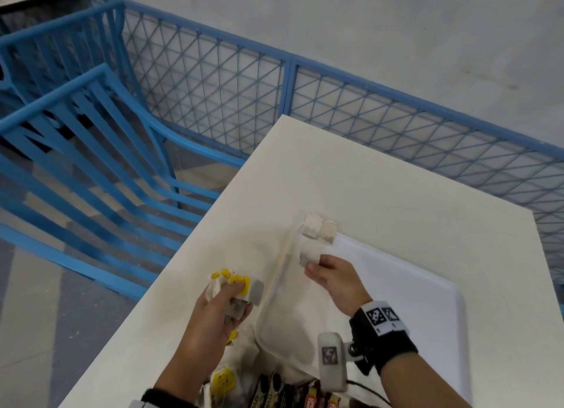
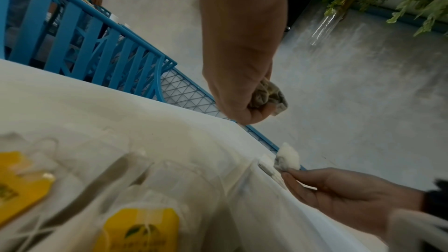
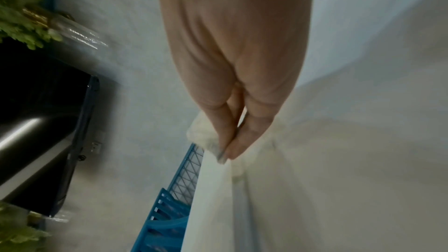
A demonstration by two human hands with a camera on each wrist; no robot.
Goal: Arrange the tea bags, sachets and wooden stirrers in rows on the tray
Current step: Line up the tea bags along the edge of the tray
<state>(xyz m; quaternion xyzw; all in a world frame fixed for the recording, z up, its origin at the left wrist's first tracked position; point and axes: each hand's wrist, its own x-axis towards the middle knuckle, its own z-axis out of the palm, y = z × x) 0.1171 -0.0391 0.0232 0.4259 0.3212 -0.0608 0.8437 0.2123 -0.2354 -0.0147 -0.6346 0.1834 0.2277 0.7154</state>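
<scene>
The right hand (image 1: 334, 281) is pinching one tea bag (image 1: 310, 255) at the white tray's (image 1: 427, 285) far-left corner, just beside two tea bags (image 1: 320, 231) lying there, likely extending that row. The left hand (image 1: 213, 310) is clutching a bunch of yellow-tagged tea bags (image 1: 235, 288) near the table's (image 1: 381, 188) left edge as supply.

white tray (image 1: 427, 285), yellow-tagged tea bags (image 1: 235, 282), blue chair (image 1: 91, 151)

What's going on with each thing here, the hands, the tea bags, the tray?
Left hand: grips a bunch of tea bags.
Right hand: pinches a single tea bag over the tray's far corner.
Tray: flat on the table, two tea bags at its far corner.
Loose tea bags: lying by the near edge.
</scene>
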